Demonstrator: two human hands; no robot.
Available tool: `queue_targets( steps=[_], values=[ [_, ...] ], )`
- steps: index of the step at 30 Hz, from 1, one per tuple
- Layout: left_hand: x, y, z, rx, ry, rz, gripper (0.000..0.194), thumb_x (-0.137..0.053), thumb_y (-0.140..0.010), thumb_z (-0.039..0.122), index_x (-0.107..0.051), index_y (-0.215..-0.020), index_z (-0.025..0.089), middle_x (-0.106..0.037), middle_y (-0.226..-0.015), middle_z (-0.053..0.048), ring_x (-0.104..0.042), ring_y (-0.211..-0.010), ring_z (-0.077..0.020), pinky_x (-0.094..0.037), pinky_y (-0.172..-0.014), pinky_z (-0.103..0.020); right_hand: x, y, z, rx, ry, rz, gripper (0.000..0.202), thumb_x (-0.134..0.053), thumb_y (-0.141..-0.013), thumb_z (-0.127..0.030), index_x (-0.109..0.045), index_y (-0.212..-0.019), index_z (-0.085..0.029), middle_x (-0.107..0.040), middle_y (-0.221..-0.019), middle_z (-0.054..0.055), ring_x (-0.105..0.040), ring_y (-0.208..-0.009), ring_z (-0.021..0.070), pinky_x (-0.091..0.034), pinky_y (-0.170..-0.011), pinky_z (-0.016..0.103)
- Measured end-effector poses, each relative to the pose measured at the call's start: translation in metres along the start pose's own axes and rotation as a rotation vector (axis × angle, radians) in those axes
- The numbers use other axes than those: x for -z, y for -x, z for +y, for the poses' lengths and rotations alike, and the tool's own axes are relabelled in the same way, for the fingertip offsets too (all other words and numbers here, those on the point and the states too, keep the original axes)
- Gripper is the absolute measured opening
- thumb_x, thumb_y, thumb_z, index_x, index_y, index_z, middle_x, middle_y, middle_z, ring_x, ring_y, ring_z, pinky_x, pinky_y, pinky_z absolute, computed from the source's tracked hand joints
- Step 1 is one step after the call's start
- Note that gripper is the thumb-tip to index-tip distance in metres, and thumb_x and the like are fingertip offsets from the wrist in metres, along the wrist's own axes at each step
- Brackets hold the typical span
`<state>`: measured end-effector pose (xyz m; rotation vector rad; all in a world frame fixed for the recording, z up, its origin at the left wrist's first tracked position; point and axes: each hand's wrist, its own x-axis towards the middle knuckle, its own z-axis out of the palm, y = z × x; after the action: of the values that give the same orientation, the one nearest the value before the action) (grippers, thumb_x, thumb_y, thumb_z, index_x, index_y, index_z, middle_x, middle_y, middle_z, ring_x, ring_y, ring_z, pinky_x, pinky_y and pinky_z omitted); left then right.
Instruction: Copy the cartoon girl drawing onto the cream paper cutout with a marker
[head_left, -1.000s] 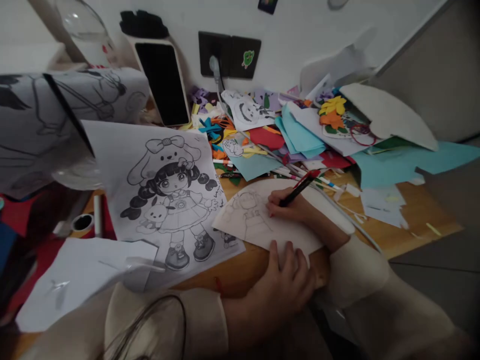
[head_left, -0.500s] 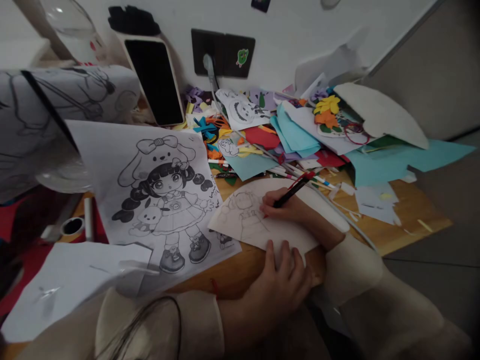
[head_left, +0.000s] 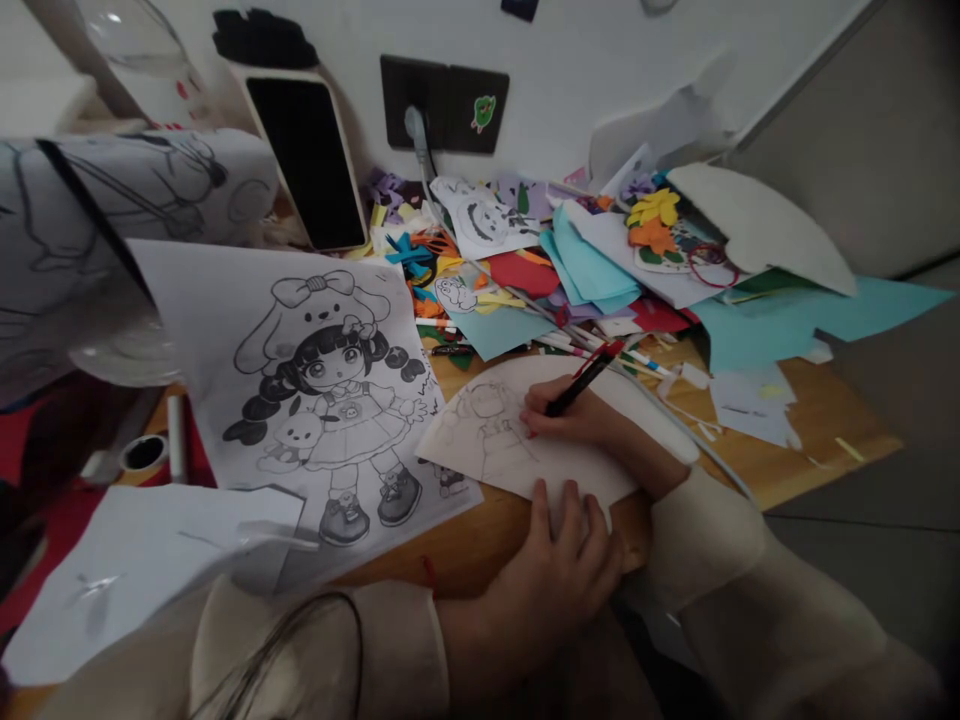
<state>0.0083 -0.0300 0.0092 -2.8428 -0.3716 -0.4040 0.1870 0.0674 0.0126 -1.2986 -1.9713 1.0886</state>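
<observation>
A fan-shaped white paper [head_left: 457,440] lies on the wooden table and bears a faint pencil sketch of a figure. My right hand [head_left: 562,408] is closed around a black and red pen [head_left: 585,378], its tip low over the paper beside the sketch. My left hand [head_left: 562,560] rests at the paper's lower edge with its fingers apart, holding nothing. To the left lies a printed sheet [head_left: 187,300] showing a girl in a dog-eared hat, its right edge close to the fan-shaped paper.
Coloured paper scraps [head_left: 525,270], markers and a cable cover the table's back. A phone [head_left: 304,160] leans against a bottle at the back left. A roll of tape [head_left: 145,453] and a white sheet [head_left: 150,540] lie at the left.
</observation>
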Motion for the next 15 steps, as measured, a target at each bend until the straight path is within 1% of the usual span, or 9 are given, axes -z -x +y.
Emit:
queue_targets(
  steps=[11,15],
  values=[
    [-0.0019,0.0012,0.0008,0.001,-0.001,0.007,0.039,-0.029,-0.091,0.027,-0.043,-0.127,0.019,-0.05,-0.126,-0.013,-0.049,-0.119,-0.0309,-0.039,-0.09,-0.056,0.0018,0.0013,-0.0017,-0.017,-0.016,-0.021,0.028,-0.056,-0.078,-0.024,-0.039,-0.056,-0.017,-0.046,-0.052,-0.004,-0.038,-0.051,0.0081,-0.028,-0.047,0.022],
    [-0.0027,0.0005,0.0006,-0.004,-0.003,0.005,0.04,-0.029,-0.091,0.027,-0.042,-0.128,0.018,-0.049,-0.127,-0.014,-0.048,-0.119,-0.0311,-0.039,-0.09,-0.057,0.0016,0.0013,0.0031,0.01,-0.047,0.006,0.029,-0.055,-0.077,-0.022,-0.037,-0.055,-0.018,-0.044,-0.052,-0.005,-0.037,-0.05,0.0079,-0.028,-0.047,0.022]
  ],
)
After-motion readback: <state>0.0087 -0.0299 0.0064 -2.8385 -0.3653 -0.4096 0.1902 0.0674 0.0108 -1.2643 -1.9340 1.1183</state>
